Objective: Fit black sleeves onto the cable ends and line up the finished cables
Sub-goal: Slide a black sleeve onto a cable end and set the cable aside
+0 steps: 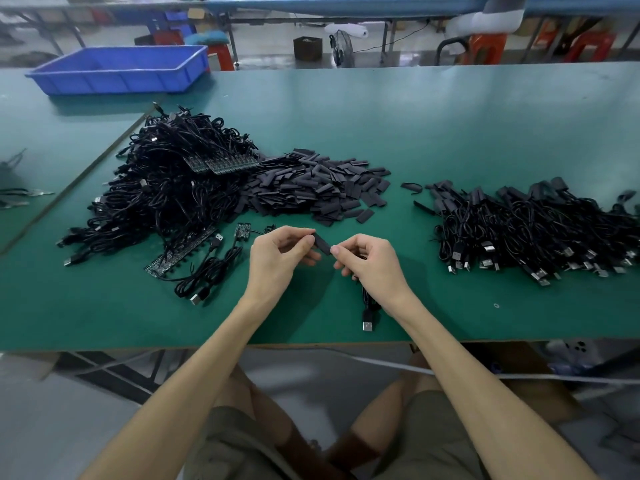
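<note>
Near the table edge (311, 344), both hands' fingers (306, 241) apparently pinch one sleeve (322, 244).

hands (323, 254) pinch black sleeve (322, 244) | cable (367, 306) dangling | green table (450, 116)

No legible text, label, brand or number anywhere; the small circuit boards (221, 163) in the far-left cable heap are too blurred to read.

A flat black sleeve (322, 244) sits tilted between both hands' fingertips, above the green table; its cable's USB plug (367, 325) lies below.
</note>
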The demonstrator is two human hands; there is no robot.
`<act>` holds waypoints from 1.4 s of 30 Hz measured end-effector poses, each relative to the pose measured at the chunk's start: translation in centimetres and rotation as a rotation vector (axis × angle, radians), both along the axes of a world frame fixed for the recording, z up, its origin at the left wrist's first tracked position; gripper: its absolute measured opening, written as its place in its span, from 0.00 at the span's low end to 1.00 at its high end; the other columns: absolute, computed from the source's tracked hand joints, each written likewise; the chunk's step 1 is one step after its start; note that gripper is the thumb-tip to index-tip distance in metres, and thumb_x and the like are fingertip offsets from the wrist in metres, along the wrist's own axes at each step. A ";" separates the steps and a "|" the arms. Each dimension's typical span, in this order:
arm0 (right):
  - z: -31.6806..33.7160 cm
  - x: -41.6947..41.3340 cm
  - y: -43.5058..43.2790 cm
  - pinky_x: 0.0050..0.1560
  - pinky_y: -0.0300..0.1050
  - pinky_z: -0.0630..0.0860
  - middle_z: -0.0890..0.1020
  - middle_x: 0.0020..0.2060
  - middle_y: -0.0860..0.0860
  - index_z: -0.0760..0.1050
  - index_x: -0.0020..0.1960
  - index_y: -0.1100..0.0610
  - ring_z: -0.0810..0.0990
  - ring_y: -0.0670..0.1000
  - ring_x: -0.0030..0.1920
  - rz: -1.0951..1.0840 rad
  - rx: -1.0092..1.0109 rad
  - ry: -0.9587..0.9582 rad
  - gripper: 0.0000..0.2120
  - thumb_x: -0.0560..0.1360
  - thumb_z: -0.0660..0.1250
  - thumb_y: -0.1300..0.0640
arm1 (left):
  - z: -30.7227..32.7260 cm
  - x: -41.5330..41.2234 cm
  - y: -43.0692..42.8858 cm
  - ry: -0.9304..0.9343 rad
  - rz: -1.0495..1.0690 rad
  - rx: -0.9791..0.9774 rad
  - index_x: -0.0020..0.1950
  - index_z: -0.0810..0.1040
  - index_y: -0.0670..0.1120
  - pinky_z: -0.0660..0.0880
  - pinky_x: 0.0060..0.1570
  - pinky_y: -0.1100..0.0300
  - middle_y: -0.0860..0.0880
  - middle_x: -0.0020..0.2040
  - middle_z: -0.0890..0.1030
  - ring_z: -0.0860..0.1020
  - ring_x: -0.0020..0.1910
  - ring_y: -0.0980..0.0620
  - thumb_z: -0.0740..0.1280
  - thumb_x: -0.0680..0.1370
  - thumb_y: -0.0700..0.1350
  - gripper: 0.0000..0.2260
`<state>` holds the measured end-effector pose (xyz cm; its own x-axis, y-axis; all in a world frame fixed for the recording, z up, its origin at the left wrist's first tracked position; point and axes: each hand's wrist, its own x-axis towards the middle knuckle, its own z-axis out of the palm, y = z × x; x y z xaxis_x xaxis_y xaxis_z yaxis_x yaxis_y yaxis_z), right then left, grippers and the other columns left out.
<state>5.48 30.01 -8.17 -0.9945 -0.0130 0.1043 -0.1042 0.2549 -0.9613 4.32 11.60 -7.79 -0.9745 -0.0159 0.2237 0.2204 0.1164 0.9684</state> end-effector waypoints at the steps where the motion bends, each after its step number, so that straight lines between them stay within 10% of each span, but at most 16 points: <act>1: 0.0 0.0 -0.1 0.34 0.39 0.76 0.86 0.35 0.51 0.82 0.46 0.58 0.82 0.45 0.33 -0.011 -0.011 0.005 0.07 0.79 0.72 0.55 | 0.2 0.0 0.1 -0.013 0.001 0.006 0.56 0.83 0.41 0.82 0.41 0.58 0.45 0.41 0.87 0.86 0.39 0.46 0.70 0.80 0.38 0.06; 6: -0.2 -0.2 0.3 0.37 0.40 0.77 0.86 0.35 0.50 0.82 0.48 0.57 0.82 0.45 0.35 -0.173 -0.192 0.017 0.06 0.81 0.70 0.55 | 0.7 0.9 1.3 0.085 0.140 -0.444 0.57 0.77 0.49 0.78 0.45 0.63 0.56 0.46 0.82 0.80 0.43 0.60 0.66 0.83 0.49 0.06; 10: -0.3 -0.3 0.7 0.41 0.40 0.78 0.85 0.35 0.50 0.82 0.48 0.56 0.82 0.45 0.36 -0.212 -0.281 0.033 0.05 0.80 0.71 0.55 | 2.1 1.5 3.3 0.004 -0.212 -0.811 0.52 0.80 0.50 0.76 0.42 0.59 0.56 0.45 0.81 0.78 0.41 0.58 0.66 0.79 0.61 0.15; 15: -0.2 -0.1 0.9 0.45 0.44 0.79 0.84 0.35 0.50 0.82 0.45 0.54 0.81 0.47 0.38 -0.203 -0.335 0.035 0.04 0.78 0.73 0.55 | 2.4 1.8 5.7 -0.076 -0.360 -0.722 0.53 0.82 0.43 0.79 0.48 0.49 0.47 0.45 0.85 0.82 0.43 0.47 0.70 0.79 0.51 0.11; 29: 0.2 -0.4 0.5 0.61 0.53 0.80 0.87 0.52 0.50 0.82 0.60 0.55 0.85 0.50 0.56 -0.243 -0.281 0.000 0.12 0.86 0.60 0.56 | 4.4 0.0 5.1 -0.237 -0.307 -0.420 0.35 0.76 0.45 0.70 0.29 0.62 0.51 0.26 0.78 0.76 0.25 0.53 0.67 0.79 0.43 0.12; 33: 0.0 -0.7 -0.8 0.49 0.53 0.73 0.82 0.38 0.55 0.80 0.42 0.61 0.77 0.56 0.41 -0.130 -0.148 -0.006 0.08 0.77 0.63 0.65 | 7.9 -2.1 5.9 -0.270 -0.424 -0.208 0.39 0.75 0.42 0.69 0.30 0.56 0.44 0.32 0.74 0.71 0.31 0.47 0.65 0.80 0.44 0.11; 38: -0.1 -0.8 -0.8 0.37 0.30 0.70 0.78 0.31 0.34 0.77 0.44 0.51 0.77 0.35 0.35 -0.047 0.263 -0.039 0.09 0.82 0.64 0.60 | 9.6 -5.2 12.1 -0.201 -0.554 -0.573 0.38 0.80 0.43 0.70 0.28 0.65 0.54 0.27 0.78 0.72 0.27 0.54 0.67 0.80 0.48 0.14; 42: -0.1 -0.2 -0.2 0.46 0.53 0.78 0.84 0.45 0.59 0.78 0.55 0.70 0.81 0.56 0.44 -0.009 0.268 -0.035 0.08 0.81 0.63 0.67 | 7.4 -6.5 16.8 -0.244 -0.635 -0.767 0.40 0.78 0.40 0.73 0.31 0.64 0.49 0.29 0.82 0.73 0.24 0.57 0.67 0.82 0.49 0.15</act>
<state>5.33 29.81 -8.28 -0.9976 -0.0264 0.0638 -0.0685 0.5017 -0.8623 -2.18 28.39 -0.36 -0.7738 0.5826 -0.2487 0.2641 0.6536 0.7093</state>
